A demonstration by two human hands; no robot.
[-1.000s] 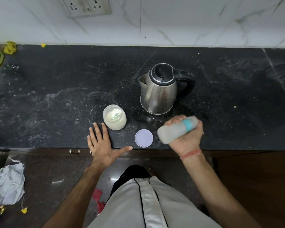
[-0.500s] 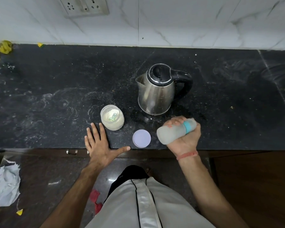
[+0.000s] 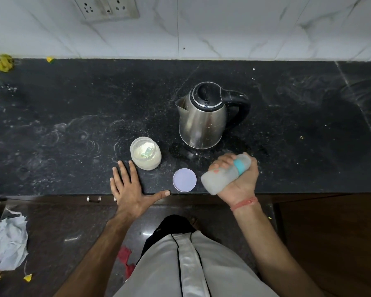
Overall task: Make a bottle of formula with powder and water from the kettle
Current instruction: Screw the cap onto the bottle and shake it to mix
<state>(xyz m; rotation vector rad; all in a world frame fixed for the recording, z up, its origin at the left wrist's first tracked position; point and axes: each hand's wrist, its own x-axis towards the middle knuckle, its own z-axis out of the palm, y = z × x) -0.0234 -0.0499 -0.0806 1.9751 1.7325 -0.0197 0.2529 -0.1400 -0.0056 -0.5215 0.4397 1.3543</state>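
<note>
My right hand grips a milky baby bottle with a teal collar, held on its side above the counter's front edge, base pointing left, blurred. A steel kettle with a black lid and handle stands just behind it, spout to the left. An open jar of formula powder with a scoop inside sits left of the kettle. Its lilac lid lies flat between my hands. My left hand rests flat and spread on the counter edge, just in front of the jar.
The black stone counter is dusted with powder marks. A wall socket sits on the marble backsplash. Yellow scraps lie at the far left. Crumpled paper is on the floor at left.
The bottle stays in my right hand with small shifts and blur between frames. My left hand stays planted on the counter edge. The view has drifted slightly.
</note>
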